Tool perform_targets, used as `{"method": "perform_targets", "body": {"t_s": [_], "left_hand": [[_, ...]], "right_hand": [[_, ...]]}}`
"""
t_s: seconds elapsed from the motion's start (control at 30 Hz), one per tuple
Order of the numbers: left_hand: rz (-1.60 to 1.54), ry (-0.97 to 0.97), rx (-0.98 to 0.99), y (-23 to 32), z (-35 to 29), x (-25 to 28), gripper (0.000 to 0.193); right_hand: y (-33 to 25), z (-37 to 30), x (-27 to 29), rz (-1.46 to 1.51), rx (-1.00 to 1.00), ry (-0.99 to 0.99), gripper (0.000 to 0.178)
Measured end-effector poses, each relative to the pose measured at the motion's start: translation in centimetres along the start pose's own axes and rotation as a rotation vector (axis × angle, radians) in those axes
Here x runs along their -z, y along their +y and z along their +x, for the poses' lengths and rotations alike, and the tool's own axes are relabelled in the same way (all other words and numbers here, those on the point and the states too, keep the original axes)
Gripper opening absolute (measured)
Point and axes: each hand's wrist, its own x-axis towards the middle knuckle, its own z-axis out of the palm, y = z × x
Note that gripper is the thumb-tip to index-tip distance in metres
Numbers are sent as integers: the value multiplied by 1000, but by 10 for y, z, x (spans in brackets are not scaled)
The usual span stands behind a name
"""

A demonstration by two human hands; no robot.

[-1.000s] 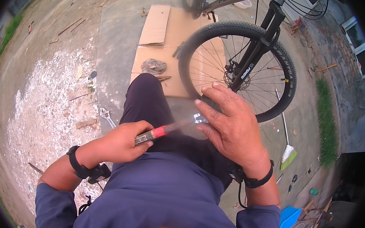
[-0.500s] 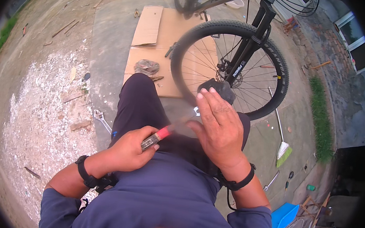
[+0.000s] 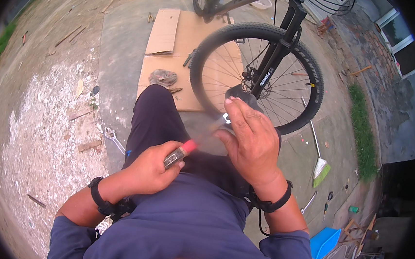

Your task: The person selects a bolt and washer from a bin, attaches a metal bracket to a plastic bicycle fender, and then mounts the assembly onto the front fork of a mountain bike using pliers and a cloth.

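Note:
My left hand (image 3: 155, 167) is closed around a short handled tool (image 3: 176, 158) with a worn dark grip and a red collar. Its far end is smeared by motion and points up toward my right hand, so its kind is unclear. My right hand (image 3: 255, 143) has its fingers long and close together over a black part (image 3: 243, 94), thumb below. A small bright metal ring or nut (image 3: 226, 118) shows beside those fingertips. Much of the black part is hidden behind the hand. Just beyond stands the bicycle's front wheel (image 3: 314, 72).
Flat cardboard (image 3: 173, 63) lies under the bicycle, a crumpled grey rag (image 3: 163, 77) on it. An adjustable wrench (image 3: 114, 139) rests by my left knee. To the right are a broom (image 3: 320, 172), a wrench (image 3: 308, 203), a screwdriver (image 3: 328, 200) and a blue bin (image 3: 324, 243).
The tool in my left hand has shifted slightly right and up. My right fingers have curled a little more over the black part, and the view has drifted slightly.

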Motion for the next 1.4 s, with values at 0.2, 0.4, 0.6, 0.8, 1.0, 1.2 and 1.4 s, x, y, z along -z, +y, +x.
{"method": "perform_targets", "body": {"t_s": [0.2, 0.4, 0.6, 0.8, 1.0, 1.2, 1.4], "left_hand": [[-21, 28, -39, 7, 1, 1, 22], [-44, 22, -26, 15, 4, 0, 22], [-63, 40, -65, 19, 8, -2, 21], [-116, 14, -75, 22, 12, -2, 19], [-137, 26, -134, 16, 19, -10, 19], [-160, 108, -231, 15, 27, -21, 19], [-107, 146, -253, 10, 28, -23, 19]], "right_hand": [[-4, 4, 4, 46, -32, 9, 68], [-5, 8, 12, 94, -68, -3, 64], [-4, 13, 11, 185, -96, 55, 56], [-9, 17, 18, 276, -170, 54, 52], [-12, 18, 19, 338, -197, 96, 48], [-13, 17, 20, 412, -245, 88, 47], [-11, 15, 15, 450, -254, 62, 48]]}}
